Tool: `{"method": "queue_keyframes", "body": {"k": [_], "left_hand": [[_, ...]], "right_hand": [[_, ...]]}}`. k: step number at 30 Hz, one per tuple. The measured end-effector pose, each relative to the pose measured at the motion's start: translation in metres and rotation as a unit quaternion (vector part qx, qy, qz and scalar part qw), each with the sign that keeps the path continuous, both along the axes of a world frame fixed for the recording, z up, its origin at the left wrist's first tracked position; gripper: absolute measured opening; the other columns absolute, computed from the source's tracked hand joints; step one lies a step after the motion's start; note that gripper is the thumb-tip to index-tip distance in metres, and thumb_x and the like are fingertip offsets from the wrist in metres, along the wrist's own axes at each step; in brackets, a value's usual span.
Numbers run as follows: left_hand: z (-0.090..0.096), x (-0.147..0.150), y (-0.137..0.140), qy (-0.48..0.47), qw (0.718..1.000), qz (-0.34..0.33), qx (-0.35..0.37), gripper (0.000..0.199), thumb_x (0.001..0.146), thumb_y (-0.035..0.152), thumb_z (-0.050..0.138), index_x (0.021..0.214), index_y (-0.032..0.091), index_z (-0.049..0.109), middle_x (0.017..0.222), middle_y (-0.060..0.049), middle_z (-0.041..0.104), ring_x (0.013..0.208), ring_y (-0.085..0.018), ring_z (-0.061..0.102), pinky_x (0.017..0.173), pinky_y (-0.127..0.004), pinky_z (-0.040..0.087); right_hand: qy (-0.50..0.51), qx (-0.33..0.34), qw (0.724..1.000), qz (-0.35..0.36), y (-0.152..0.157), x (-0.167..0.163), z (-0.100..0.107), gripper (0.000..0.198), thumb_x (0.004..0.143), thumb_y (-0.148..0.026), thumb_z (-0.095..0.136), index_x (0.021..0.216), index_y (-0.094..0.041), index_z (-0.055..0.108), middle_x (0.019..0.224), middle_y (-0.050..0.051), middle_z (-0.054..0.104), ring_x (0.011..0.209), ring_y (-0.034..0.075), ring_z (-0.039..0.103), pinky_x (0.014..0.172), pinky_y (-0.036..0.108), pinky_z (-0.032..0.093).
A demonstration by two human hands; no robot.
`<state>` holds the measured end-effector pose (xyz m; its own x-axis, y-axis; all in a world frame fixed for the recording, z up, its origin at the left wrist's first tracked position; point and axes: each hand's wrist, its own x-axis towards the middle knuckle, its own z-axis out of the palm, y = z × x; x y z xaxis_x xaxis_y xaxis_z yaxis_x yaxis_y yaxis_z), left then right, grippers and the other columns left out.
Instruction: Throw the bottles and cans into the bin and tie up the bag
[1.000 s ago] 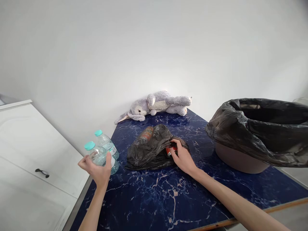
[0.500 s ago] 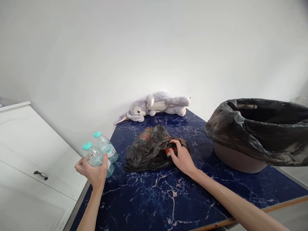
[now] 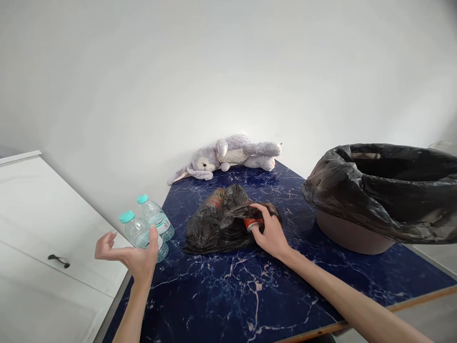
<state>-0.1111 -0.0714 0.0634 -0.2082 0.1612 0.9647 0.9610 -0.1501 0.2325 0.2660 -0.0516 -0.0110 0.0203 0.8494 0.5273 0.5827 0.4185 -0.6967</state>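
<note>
Empty left hand [image 3: 134, 257] gapes by two teal-capped clear-plastic bottles [image 3: 138, 230]; right hand [image 3: 272, 237] curls at one red cylindrical can [image 3: 252, 223], hold unclear.

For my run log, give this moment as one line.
left hand: open beside two bottles; right hand: gripping red can; can: partly inside black bag

At left, clear, shiny plastic in both bottles [image 3: 134, 232]. In the centre, thin, wrinkled, glossy film for the bag [image 3: 207, 233], smooth metal for the can [image 3: 250, 222]. Above, fluffy plush on the toy [image 3: 235, 156]. At right, creased, glossy liner [image 3: 357, 196] over smooth, rather matt bin [image 3: 352, 234]. Below, glossy marble-look tabletop [image 3: 221, 300].
</note>
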Motion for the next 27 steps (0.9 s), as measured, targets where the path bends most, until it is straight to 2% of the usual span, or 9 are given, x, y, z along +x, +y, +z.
{"method": "queue_keyframes", "body": {"k": [4,9,12,16,19,21,24,27], "left_hand": [[0.004,0.005,-0.003,0.098,0.994,-0.012,0.035,0.07,0.071,0.042,0.08,0.119,0.022,0.034,0.127,-0.018,0.035,0.13,-0.042,0.042,0.108,-0.067,0.038],[-0.01,0.025,-0.004,0.145,0.986,-0.072,0.025,0.06,0.072,0.027,0.08,0.111,0.025,0.034,0.123,-0.015,0.033,0.12,-0.038,0.048,0.1,-0.063,0.043],[-0.022,0.05,-0.007,0.18,0.972,-0.144,-0.042,0.049,0.077,0.019,0.077,0.113,0.024,0.042,0.119,-0.012,0.042,0.11,-0.032,0.055,0.094,-0.053,0.049],[-0.034,0.083,-0.015,0.244,0.918,-0.258,-0.178,0.027,0.09,0.012,0.064,0.112,0.026,0.055,0.106,-0.007,0.061,0.099,-0.026,0.064,0.089,-0.043,0.053],[-0.037,0.097,-0.02,0.266,0.875,-0.321,-0.245,0.021,0.094,0.01,0.058,0.108,0.026,0.057,0.1,-0.006,0.066,0.093,-0.022,0.066,0.085,-0.038,0.054],[-0.039,0.101,-0.022,0.271,0.857,-0.345,-0.27,0.018,0.095,0.01,0.057,0.106,0.025,0.057,0.097,-0.005,0.067,0.091,-0.022,0.066,0.084,-0.038,0.053],[-0.041,0.103,-0.023,0.269,0.841,-0.364,-0.295,0.017,0.096,0.01,0.057,0.104,0.024,0.058,0.096,-0.005,0.069,0.091,-0.022,0.066,0.086,-0.038,0.053],[-0.043,0.104,-0.025,0.27,0.824,-0.379,-0.323,0.015,0.096,0.012,0.056,0.104,0.024,0.061,0.096,-0.005,0.071,0.091,-0.022,0.068,0.087,-0.039,0.053]], "right_hand": [[0.009,0.017,1.0,-0.01,0.0,0.0,0.0,0.059,0.089,-0.021,0.051,0.148,-0.023,0.046,0.115,0.012,0.07,0.091,0.03,0.068,0.085,0.043,0.053],[0.02,0.025,0.999,-0.011,0.003,0.0,-0.002,0.047,0.097,-0.03,0.05,0.143,-0.024,0.049,0.121,0.013,0.071,0.098,0.03,0.07,0.087,0.043,0.055],[0.016,0.016,1.0,-0.015,0.004,-0.002,-0.003,0.048,0.1,-0.039,0.052,0.145,-0.024,0.046,0.118,0.014,0.072,0.093,0.031,0.072,0.082,0.043,0.056],[-0.06,0.004,0.998,-0.036,0.005,-0.003,-0.005,0.073,0.095,-0.053,0.062,0.154,-0.019,0.035,0.107,0.015,0.073,0.086,0.034,0.072,0.072,0.042,0.055],[-0.108,-0.016,0.993,-0.043,0.006,-0.003,-0.007,0.075,0.096,-0.051,0.058,0.156,-0.017,0.029,0.1,0.014,0.072,0.076,0.031,0.07,0.062,0.036,0.051],[-0.123,-0.041,0.99,-0.057,0.006,-0.002,-0.008,0.072,0.097,-0.05,0.055,0.156,-0.017,0.029,0.098,0.014,0.072,0.073,0.03,0.069,0.059,0.034,0.048],[-0.103,-0.064,0.99,-0.068,0.005,0.001,-0.004,0.07,0.095,-0.046,0.057,0.154,-0.02,0.031,0.102,0.014,0.071,0.078,0.031,0.069,0.062,0.035,0.048],[-0.005,-0.057,0.997,-0.05,0.005,0.003,0.0,0.066,0.093,-0.043,0.06,0.15,-0.024,0.034,0.121,0.017,0.068,0.095,0.033,0.07,0.073,0.04,0.053]]}}
